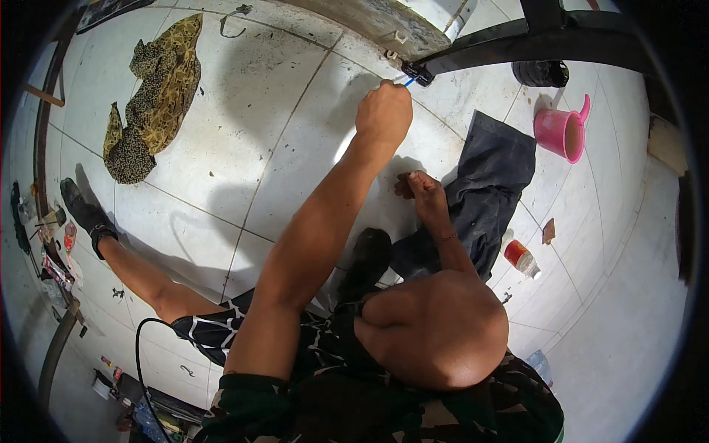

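My left hand (384, 114) reaches far forward, closed in a fist round something mostly hidden. A thin blue rod (409, 83) sticks out of the fist and meets a small black fitting (419, 73) at the end of a black metal bar (502, 46). My right hand (427, 196) is lower and to the right, beyond my bent knee. Its fingers are curled in with the thumb against them; whether anything small is between them cannot be seen. Beside it, a black folded cloth (487, 177) lies on the tiles.
A patterned yellow-and-black cloth (166, 88) lies at the far left. On the right are a pink dipper (560, 133), a black cylindrical container (539, 72), a bottle with a red label (519, 255) and a brown fragment (548, 231). A pale ledge (369, 22) borders the far side.
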`<action>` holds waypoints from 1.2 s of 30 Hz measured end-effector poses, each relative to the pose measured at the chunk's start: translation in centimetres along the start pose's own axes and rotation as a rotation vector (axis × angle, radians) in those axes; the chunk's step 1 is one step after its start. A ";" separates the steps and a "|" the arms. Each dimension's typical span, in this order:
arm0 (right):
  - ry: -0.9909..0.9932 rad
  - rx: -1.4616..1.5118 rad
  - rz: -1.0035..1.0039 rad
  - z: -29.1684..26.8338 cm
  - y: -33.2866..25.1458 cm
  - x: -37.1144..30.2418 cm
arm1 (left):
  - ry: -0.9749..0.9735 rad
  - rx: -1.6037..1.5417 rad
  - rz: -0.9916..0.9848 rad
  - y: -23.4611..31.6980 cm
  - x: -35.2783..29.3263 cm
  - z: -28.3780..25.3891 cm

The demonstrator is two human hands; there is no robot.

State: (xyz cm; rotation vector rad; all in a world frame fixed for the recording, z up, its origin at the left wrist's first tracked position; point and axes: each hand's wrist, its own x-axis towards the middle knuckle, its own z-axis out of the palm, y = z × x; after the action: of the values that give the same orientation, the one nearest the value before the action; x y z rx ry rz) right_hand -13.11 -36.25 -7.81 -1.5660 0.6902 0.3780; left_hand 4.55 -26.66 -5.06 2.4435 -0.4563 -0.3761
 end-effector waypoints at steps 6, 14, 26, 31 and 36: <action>0.020 0.009 -0.007 -0.7 0.3 -0.3 | -0.055 -0.006 -0.054 -1.0 0.9 -0.2; 0.000 0.030 -0.004 0.1 1.0 0.2 | -0.011 -0.015 0.009 -1.5 -0.1 -0.4; -0.004 -0.017 -0.033 0.3 0.5 -0.1 | 0.052 -0.017 -0.083 -0.7 -0.7 0.6; 0.018 -0.038 -0.021 -0.4 0.2 -0.4 | 0.004 0.024 -0.053 0.4 0.3 1.3; 0.012 -0.056 -0.022 -0.3 0.2 -0.4 | 0.028 0.049 -0.006 0.1 1.1 1.3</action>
State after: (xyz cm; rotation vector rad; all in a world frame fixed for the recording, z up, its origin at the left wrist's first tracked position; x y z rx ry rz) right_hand -13.56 -36.42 -7.67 -1.6292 0.6761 0.3747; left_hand 5.06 -27.88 -6.17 2.4950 -0.4508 -0.3369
